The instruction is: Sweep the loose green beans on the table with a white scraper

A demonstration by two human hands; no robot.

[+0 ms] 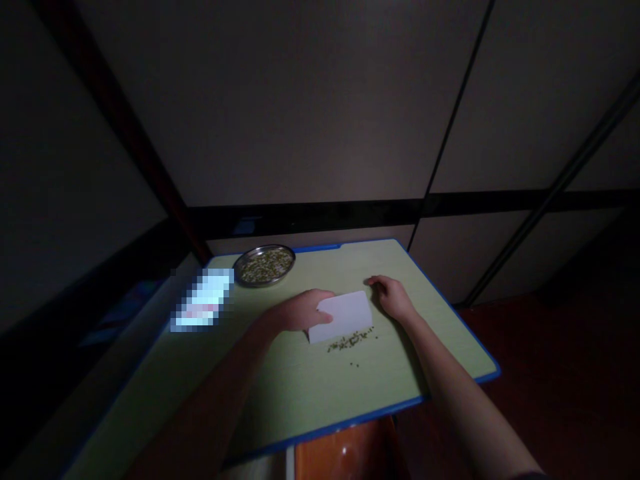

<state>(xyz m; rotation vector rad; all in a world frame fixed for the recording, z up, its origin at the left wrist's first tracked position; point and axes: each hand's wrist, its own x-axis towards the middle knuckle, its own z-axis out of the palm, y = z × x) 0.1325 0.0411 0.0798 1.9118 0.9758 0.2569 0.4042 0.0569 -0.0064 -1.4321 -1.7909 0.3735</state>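
My left hand (309, 310) is closed on the left end of a white piece of paper or card (345, 316), thumb on top and fingers behind it. The card is tilted over the green tabletop. Just below its lower edge lies a loose strip of small dark green beans or seeds (350, 342), with a few stray ones nearer the front. To the right of the card, my right hand (393, 298) rests at the tabletop, its fingers loosely bent and partly apart. Nothing shows in it, though its palm is hidden.
A round metal plate (265, 265) of mixed green and pale grains stands at the back left of the blue-edged table (300, 400). A bright, pixelated device (203, 300) is at the left edge. Cabinet panels (310, 100) rise behind. Something orange (345, 453) sits below the front edge.
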